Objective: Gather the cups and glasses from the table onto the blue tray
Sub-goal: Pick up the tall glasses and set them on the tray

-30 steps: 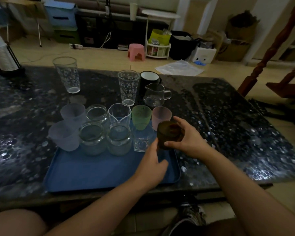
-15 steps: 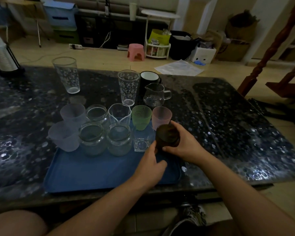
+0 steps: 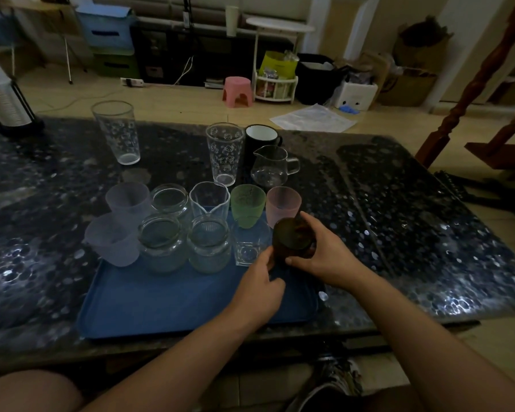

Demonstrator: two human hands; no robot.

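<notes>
Both hands (image 3: 324,257) around upright brown cup (image 3: 293,237)

One wide-angle head cam only, so no shared view. It looks forward and down from the near edge of a dark speckled stone table (image 3: 399,233). Rectangular blue plastic tray (image 3: 167,304) sits close, lower centre of frame; cluttered room floor fills the top.
</notes>
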